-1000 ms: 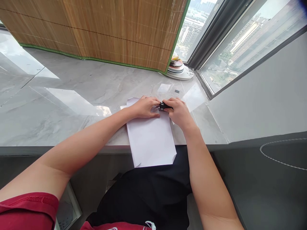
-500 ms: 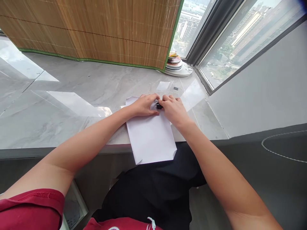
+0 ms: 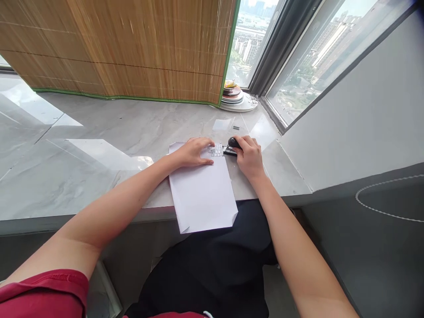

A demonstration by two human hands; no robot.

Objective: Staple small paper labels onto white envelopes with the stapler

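Observation:
A white sheet of paper [image 3: 203, 194] with folded corners lies partly on the marble sill and hangs over its front edge. Many small staple-like marks [image 3: 216, 150] show near its top right. My left hand [image 3: 198, 151] rests on the top of the paper, thumb and fingers spread on either side of those marks. Just off the paper's right edge, my right hand [image 3: 249, 154] is closed round a black stapler [image 3: 231, 151], whose tip points left at the marked area.
Two small dark staple strips [image 3: 236, 127] lie on the sill [image 3: 159, 119] behind the stapler. Stacked plates [image 3: 239, 100] stand in the window corner. A bamboo blind [image 3: 132, 53] hangs at the back left, and a beaded cord [image 3: 359, 201] hangs at the right.
My right hand and the stapler have moved right, off my left hand's fingertips, uncovering the marks on the paper. The view has shifted slightly.

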